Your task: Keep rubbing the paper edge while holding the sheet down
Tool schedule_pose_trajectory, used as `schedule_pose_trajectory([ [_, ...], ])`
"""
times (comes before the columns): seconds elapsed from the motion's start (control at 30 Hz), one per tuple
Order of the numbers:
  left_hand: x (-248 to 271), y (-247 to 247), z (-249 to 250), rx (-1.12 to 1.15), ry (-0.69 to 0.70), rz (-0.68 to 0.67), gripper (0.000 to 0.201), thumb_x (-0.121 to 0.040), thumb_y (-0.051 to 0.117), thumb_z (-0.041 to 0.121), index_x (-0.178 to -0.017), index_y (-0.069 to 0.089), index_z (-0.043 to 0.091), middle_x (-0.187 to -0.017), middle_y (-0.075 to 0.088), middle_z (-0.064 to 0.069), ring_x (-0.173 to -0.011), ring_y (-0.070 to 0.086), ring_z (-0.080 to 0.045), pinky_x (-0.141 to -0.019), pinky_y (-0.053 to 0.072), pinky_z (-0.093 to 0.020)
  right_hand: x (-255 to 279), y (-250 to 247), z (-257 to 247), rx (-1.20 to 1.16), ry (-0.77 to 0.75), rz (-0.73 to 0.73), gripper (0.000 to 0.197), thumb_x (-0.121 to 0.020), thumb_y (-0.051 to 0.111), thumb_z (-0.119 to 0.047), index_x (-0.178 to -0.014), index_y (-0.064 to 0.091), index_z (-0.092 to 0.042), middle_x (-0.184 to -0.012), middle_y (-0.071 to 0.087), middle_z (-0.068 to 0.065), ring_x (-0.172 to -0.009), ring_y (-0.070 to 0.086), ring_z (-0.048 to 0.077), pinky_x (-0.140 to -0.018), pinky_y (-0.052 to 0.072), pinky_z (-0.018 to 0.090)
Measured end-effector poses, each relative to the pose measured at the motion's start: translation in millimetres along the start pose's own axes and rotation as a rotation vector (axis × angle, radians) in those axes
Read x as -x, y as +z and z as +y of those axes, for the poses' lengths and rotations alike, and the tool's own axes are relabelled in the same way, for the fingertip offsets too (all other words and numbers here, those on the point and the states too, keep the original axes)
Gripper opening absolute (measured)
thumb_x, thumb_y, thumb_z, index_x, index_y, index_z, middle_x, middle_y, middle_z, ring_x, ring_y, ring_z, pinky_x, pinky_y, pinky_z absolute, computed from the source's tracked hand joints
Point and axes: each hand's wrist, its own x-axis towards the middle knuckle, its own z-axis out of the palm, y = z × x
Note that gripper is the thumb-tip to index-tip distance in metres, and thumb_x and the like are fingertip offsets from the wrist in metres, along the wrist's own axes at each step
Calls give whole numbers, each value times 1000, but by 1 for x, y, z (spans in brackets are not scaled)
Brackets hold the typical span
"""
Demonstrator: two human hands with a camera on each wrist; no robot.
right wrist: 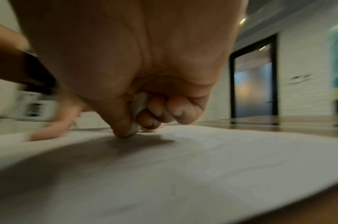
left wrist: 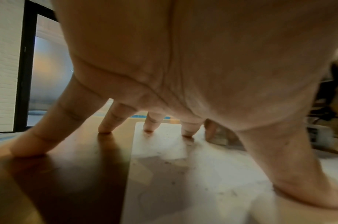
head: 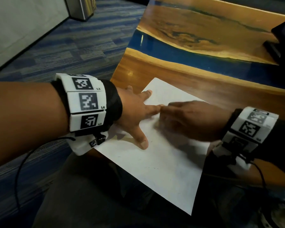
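Paper sheet (head: pixel 163 155) lies centre frame on wooden table (head: pixel 196 79). Left hand (head: pixel 135 112), fingers spread flat, pins it; right hand (head: pixel 187 120) pinches a small white eraser (right wrist: pixel 138 115). Paper's light, flimsy, likely to slide, best held by the edges.

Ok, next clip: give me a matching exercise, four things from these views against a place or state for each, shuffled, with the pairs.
Things:
1. left hand
2. right hand
3. sheet of paper
4. table

Places or states:
A. wood with a blue band across it
B. spread, fingertips pressing down on paper and wood
C. lies flat at the near table edge
D. fingers curled, pinching a small white eraser-like piece against the paper

Pairs: 1-B, 2-D, 3-C, 4-A
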Motion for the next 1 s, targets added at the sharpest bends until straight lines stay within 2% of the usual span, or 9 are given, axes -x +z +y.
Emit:
schedule_pose_trajectory([
  [0.07, 1, 0, 1, -10, 0, -4, 126, -61, 57, 94, -151, -22, 56, -168, -24, -4, -149, 7, -58, -111, 33, -69, 0, -1, 4, 22, 3, 38, 27, -95, 43, -38, -121, 43, -32, -105, 51, -8, -87, 56, 19, -73, 50, 39],
  [0.17, 1, -1, 0, -13, -1, -10, 126, -61, 57, 94, -150, -24, 56, -168, -25, -4, -149, 4, -57, -114, 30, -67, 4, 15, -20, 65, -177, -27, 20, -97, 44, -36, -116, 41, -31, -103, 52, -4, -83, 55, 21, -68, 50, 41],
  [0.33, 3, -3, -1, -31, 5, -21, 126, -62, 59, 92, -152, -22, 55, -168, -25, -2, -150, 9, -56, -113, 33, -66, -2, 0, 6, 29, 67, 9, 25, -95, 46, -40, -120, 43, -37, -108, 53, -7, -83, 55, 18, -72, 52, 42],
  [0.47, 5, -11, -3, -131, 39, -3, 125, -66, 64, 87, -156, -14, 51, -168, -26, 1, -151, 13, -49, -114, 35, -60, -8, 7, 8, 66, 53, 31, 26, -94, 51, -43, -116, 43, -33, -104, 51, -4, -80, 55, 22, -71, 52, 42],
  [0.63, 7, -10, -1, -70, 91, 25, 124, -72, 64, 82, -163, -2, 32, -170, -14, 2, -157, -1, -24, -122, 26, -50, -14, 4, 10, -45, 96, 42, 26, -92, 57, -38, -110, 44, -25, -105, 55, -4, -87, 54, 20, -74, 49, 36],
  [0.73, 6, -4, 1, -39, 107, 46, 133, -61, 55, 96, -163, 2, 30, -171, -12, -1, -157, 2, -25, -121, 26, -53, -12, 5, 5, -16, 46, 86, 26, -93, 56, -36, -112, 44, -24, -103, 53, -5, -83, 54, 19, -70, 48, 33],
  [0.8, 6, 0, 4, -85, 112, 68, 135, -62, 55, 95, -163, -1, 27, -171, -13, -5, -157, 1, -28, -120, 27, -56, -5, 10, -11, -36, -84, 75, 26, -94, 55, -31, -116, 42, -25, -103, 48, -7, -77, 50, 14, -67, 45, 28],
  [0.9, 7, 4, 4, -69, 98, 79, 135, -64, 58, 93, -162, -9, 28, -170, -18, -2, -157, -5, -26, -121, 21, -61, -1, 15, -24, -15, -230, -6, 29, -96, 53, -28, -122, 44, -23, -111, 52, 1, -82, 53, 18, -71, 50, 34],
  [1.0, 7, 6, 1, -69, 88, 81, 134, -62, 56, 95, -162, -8, 32, -169, -21, 3, -157, -7, -23, -118, 23, -63, -11, 4, 0, -10, -59, 41, 29, -98, 45, -34, -124, 41, -23, -111, 51, 1, -92, 56, 22, -75, 46, 32],
])
